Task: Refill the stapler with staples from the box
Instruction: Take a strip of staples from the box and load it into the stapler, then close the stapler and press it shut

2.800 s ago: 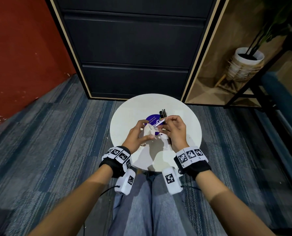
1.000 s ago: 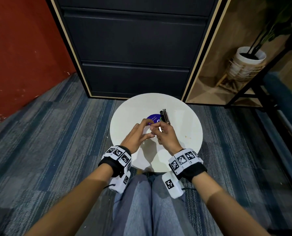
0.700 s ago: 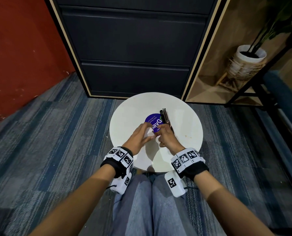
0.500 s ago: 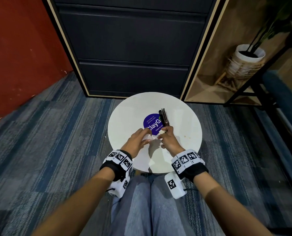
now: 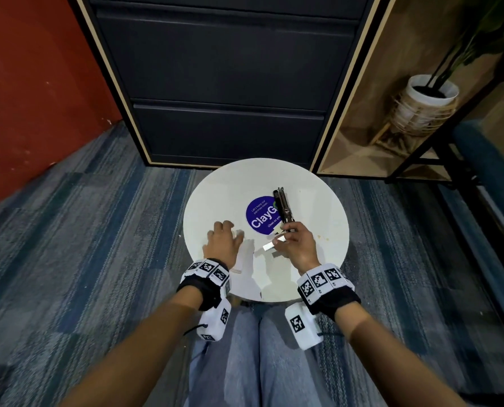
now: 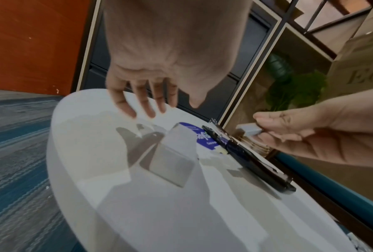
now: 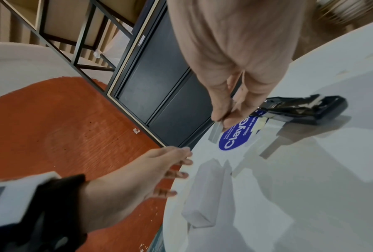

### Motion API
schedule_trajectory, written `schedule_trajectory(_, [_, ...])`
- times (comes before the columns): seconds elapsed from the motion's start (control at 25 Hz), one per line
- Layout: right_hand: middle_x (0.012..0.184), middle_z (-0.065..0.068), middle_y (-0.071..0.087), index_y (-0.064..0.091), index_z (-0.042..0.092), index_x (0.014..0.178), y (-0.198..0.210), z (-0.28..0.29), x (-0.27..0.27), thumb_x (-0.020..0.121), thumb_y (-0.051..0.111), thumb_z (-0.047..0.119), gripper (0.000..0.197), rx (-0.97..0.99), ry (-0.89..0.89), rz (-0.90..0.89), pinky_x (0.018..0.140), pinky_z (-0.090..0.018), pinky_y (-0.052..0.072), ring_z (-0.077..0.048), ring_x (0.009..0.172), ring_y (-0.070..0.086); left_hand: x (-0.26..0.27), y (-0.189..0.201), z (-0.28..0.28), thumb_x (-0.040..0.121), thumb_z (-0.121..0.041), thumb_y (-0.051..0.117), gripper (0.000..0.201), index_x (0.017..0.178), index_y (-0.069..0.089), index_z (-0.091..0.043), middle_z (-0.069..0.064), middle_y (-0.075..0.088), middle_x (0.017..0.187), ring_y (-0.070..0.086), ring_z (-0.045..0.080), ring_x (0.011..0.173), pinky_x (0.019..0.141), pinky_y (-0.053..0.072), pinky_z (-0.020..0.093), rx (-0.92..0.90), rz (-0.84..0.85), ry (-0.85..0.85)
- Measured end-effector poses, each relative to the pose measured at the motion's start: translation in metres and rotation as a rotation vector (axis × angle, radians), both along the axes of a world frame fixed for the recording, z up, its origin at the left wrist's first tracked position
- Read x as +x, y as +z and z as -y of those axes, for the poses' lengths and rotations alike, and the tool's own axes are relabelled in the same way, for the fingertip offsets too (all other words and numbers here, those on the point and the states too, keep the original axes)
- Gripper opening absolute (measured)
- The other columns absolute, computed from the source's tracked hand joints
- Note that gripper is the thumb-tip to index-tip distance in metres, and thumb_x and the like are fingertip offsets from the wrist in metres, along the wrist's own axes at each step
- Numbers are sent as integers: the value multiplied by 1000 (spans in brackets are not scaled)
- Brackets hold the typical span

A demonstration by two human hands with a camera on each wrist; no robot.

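A: Where does everything sit on the tabletop [image 5: 318,201]?

B: It is a round white tabletop with a blue round sticker [image 5: 261,214] near its middle. One stapler [image 5: 284,208] lies opened out flat along the sticker's right edge, pointing away from the person. One small white box [image 6: 170,156] stands left of the stapler, nearer the person, with its flap end towards the sticker.

A: And the hands?

B: The right hand [image 5: 297,245] pinches one strip of staples [image 5: 270,245] between thumb and fingers, just above the tabletop at the stapler's near end. The strip sticks out to the left of the fingers. The left hand [image 5: 223,240] hangs over the box with its fingers spread and nearly straight, holding nothing; in the left wrist view the fingertips [image 6: 130,110] are apart from the box and from the surface.

A: How much room is there?

B: The far half and the right side of the tabletop are bare. The box lies well inside the left rim. The stapler's far tip stops well short of the far rim. The near rim is over the person's knees. Beyond the far rim a dark cabinet [image 5: 224,69] stands close to the table, and a shelf frame [image 5: 406,160] stands to the right.

A: Any loose staples?

B: One strip is all I can count; whether the box holds more I cannot tell.
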State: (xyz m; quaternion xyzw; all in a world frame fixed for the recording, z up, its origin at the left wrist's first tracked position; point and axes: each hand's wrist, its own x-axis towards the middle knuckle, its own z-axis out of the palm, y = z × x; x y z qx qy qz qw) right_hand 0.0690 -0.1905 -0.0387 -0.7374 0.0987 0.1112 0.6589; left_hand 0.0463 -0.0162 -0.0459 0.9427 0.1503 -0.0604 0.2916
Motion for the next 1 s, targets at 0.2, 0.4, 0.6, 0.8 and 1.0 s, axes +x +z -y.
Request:
schedule_trajectory(0.2, [92,-24,67,66,12,71,3,-7,0,70,72,-10,22,73,-11,16,82,-49,56,-37,85,65,-5,18,1,96,-21,52,25,115,61,-7,7,68,95,61,-7,77,74,47,4,-454,125,-381])
schedule_trajectory(0.4, [85,-17,69,68,9,77,12,-8,-10,69,77,-2,16,42,14,83,61,-25,57,-24,69,66,3,15,17,94,-11,55,19,98,65,4,18,68,82,62,8,65,60,47,13,-574,132,-230])
schedule_trajectory(0.6, [68,1,61,66,12,85,5,11,-10,69,77,2,21,-343,160,304,62,-34,56,-17,66,59,14,21,30,94,-11,53,19,97,64,5,7,59,71,54,3,54,50,45,18,-511,43,-297])
schedule_trajectory(0.8, [97,-14,66,70,7,88,-7,23,-6,79,64,1,13,-715,154,365,78,-42,53,-30,90,62,24,24,39,97,-15,48,29,121,57,-1,16,67,104,62,23,82,76,50,27,-411,107,-337])
schedule_trajectory(1.0, [111,-18,53,66,0,92,-30,15,5,82,62,4,12,-719,205,94,83,-34,45,-36,106,54,30,20,32,93,-9,50,27,118,59,-5,13,63,117,63,30,97,89,52,38,-309,143,-297])
